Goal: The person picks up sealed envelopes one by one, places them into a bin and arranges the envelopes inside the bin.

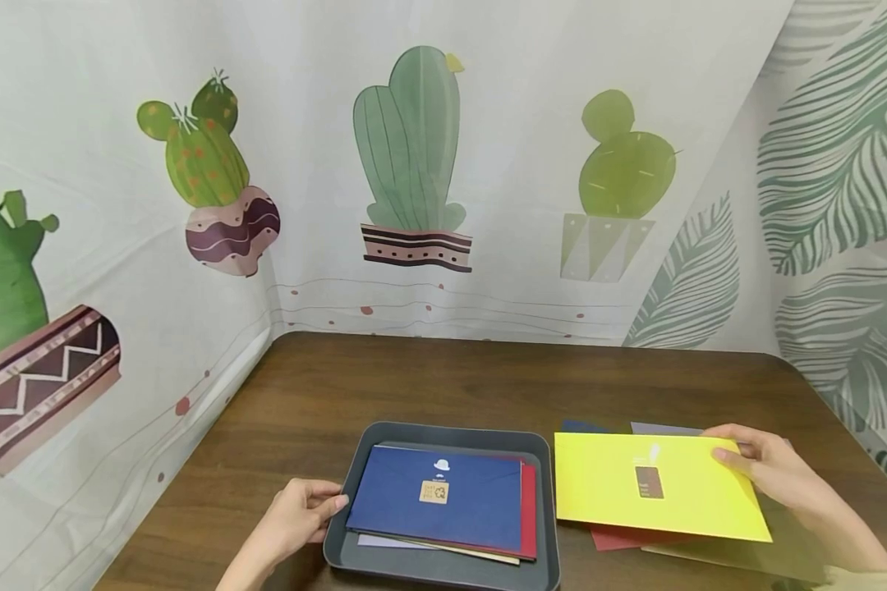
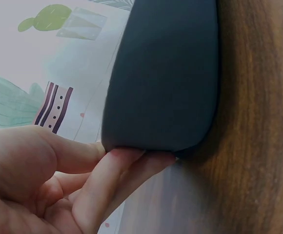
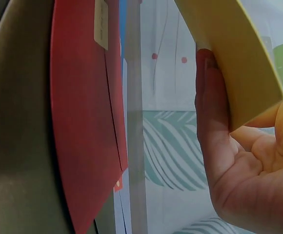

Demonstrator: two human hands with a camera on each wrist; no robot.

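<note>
My left hand (image 1: 296,521) holds the left rim of a dark grey tray (image 1: 547,525), thumb on the rim and fingers against its outer wall in the left wrist view. A blue envelope (image 1: 392,492) with a square tan label and a white hat print lies on top in the tray. Red, lavender and cream edges show beneath it. My right hand (image 1: 772,464) pinches a yellow envelope (image 1: 599,476) near its upper right corner, thumb on top and fingers below. In the right wrist view this envelope is raised apart from a red envelope (image 3: 83,97) beneath.
Under the yellow envelope, more envelopes lie in a loose pile on the brown wooden table (image 1: 414,377); a blue corner (image 1: 580,427) and a lavender edge (image 1: 665,428) stick out. A cactus-print cloth (image 1: 517,164) hangs behind the table.
</note>
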